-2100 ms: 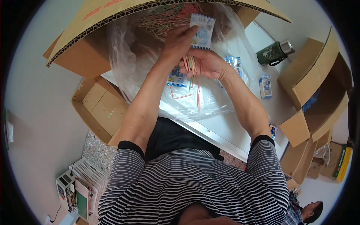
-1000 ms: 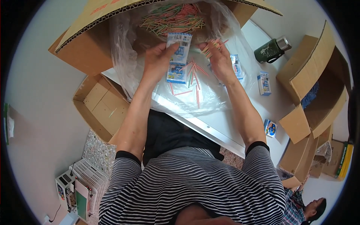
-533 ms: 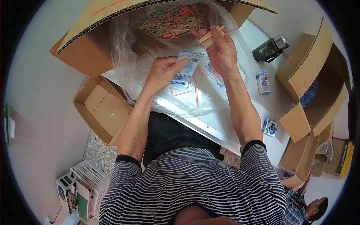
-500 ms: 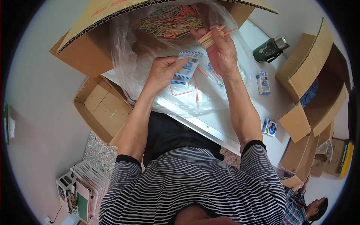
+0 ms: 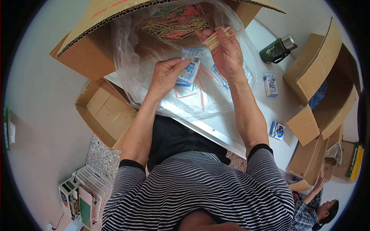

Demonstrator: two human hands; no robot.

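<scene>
Bare tabletop (image 5: pixel 252 115) lies right of the clear bag (image 5: pixel 126 63), reaching the front edge. Over the bag, the left hand (image 5: pixel 165 75) pinches a packet (image 5: pixel 190 71) lengthwise away from that edge; the right hand (image 5: pixel 229 56) grips sticks (image 5: pixel 211 41) slanting far-rightward.

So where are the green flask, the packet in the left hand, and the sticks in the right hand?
Green flask (image 5: pixel 272 52): head view, on its dark body.
Packet (image 5: pixel 190 72): head view, on its blue-and-white printed side.
Sticks (image 5: pixel 212 41): head view, on the held bundle.
</scene>
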